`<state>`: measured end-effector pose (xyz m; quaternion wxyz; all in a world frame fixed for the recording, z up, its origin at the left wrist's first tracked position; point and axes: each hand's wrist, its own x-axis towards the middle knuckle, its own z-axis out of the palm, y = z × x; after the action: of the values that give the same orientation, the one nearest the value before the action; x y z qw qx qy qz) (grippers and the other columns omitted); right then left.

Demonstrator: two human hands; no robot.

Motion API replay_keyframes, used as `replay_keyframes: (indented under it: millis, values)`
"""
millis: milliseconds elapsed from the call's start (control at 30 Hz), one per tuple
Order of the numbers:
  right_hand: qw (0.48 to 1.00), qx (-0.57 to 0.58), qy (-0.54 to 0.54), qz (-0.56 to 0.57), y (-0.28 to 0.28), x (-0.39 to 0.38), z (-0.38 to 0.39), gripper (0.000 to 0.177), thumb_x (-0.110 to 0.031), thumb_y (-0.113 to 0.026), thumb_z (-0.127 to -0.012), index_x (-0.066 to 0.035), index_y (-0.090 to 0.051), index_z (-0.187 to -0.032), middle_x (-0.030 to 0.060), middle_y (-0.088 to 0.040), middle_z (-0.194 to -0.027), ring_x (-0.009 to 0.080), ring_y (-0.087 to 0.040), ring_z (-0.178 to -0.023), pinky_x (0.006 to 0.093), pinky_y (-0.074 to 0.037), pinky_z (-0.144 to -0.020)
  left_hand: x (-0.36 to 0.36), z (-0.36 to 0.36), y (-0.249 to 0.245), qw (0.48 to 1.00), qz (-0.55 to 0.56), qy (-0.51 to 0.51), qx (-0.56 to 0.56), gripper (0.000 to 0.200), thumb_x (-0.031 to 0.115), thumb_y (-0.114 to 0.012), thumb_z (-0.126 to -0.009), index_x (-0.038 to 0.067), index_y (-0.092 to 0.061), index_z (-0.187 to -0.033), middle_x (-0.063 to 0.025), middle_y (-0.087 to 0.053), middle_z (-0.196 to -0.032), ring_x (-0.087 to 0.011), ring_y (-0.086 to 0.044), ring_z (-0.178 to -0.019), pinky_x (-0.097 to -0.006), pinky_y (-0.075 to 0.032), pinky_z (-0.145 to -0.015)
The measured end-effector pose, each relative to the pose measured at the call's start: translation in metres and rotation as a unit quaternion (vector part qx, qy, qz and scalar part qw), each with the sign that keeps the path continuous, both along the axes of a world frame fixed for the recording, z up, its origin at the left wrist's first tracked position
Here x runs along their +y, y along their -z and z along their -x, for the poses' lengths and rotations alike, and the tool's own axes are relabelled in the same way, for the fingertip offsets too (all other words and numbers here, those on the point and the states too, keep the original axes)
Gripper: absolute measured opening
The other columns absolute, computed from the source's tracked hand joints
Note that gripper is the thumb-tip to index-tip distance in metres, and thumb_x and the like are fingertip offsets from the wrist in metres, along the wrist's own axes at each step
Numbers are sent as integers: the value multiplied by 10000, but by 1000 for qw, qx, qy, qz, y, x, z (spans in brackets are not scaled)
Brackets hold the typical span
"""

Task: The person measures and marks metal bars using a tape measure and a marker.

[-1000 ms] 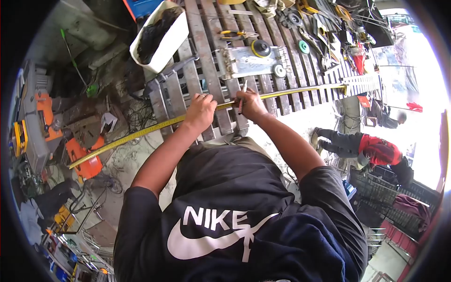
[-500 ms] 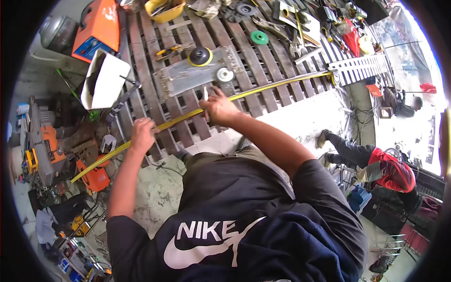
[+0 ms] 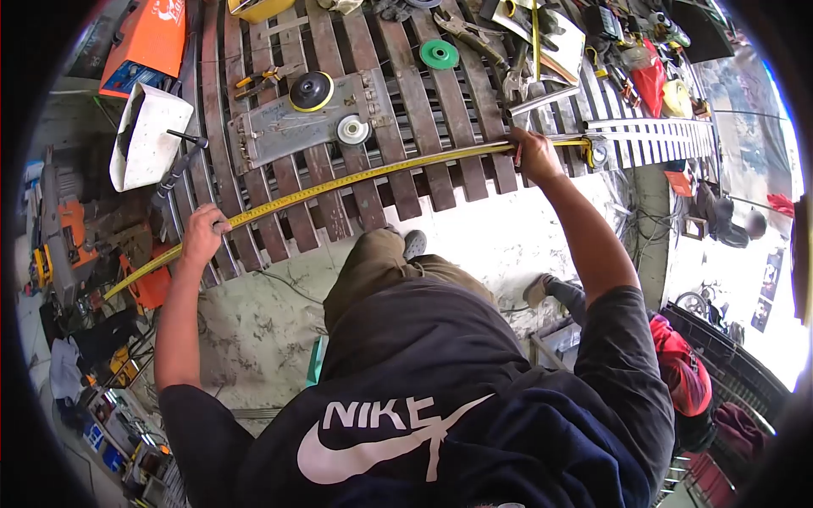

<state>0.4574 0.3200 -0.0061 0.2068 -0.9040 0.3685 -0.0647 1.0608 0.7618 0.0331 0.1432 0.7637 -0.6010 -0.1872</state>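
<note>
A long yellow tape measure (image 3: pixel 339 183) lies extended across the front of a slatted metal table (image 3: pixel 398 110), its left end hanging past the table. My left hand (image 3: pixel 203 234) is closed around the tape near the table's left edge. Farther right, my right hand (image 3: pixel 537 157) is closed at the tape, with something small and reddish at its fingers that I cannot make out. The tape's case (image 3: pixel 596 153) sits to the right of that hand. Behind the tape lies a grey metal plate (image 3: pixel 296 127) with a black and yellow disc (image 3: pixel 312 91) and a pale disc (image 3: pixel 353 129).
A green disc (image 3: pixel 439 54), pliers (image 3: pixel 264 80) and a metal tube (image 3: pixel 544 102) lie on the slats. At the left stand an orange machine (image 3: pixel 148 46) and a white container (image 3: pixel 146 140). A person in red (image 3: pixel 682 364) is at the right.
My right hand has moved right along the tape, toward its case. My left hand has shifted left. The view has shifted, and the person in red appears lower.
</note>
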Motion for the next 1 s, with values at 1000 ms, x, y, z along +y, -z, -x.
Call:
replay_keyframes:
  millis: [1000]
  values:
    - [995, -10, -100, -12, -3, -23, 5, 206, -43, -734, -848, -79, -658, -1036, 204, -741, -946, 448, -735, -939, 532, -577, -826, -260, 315, 27, 989, 113, 7, 100, 197, 62, -870, -785, -25, -717, -872, -173, -643, -900, -415, -659, -897, -497, -505, -786]
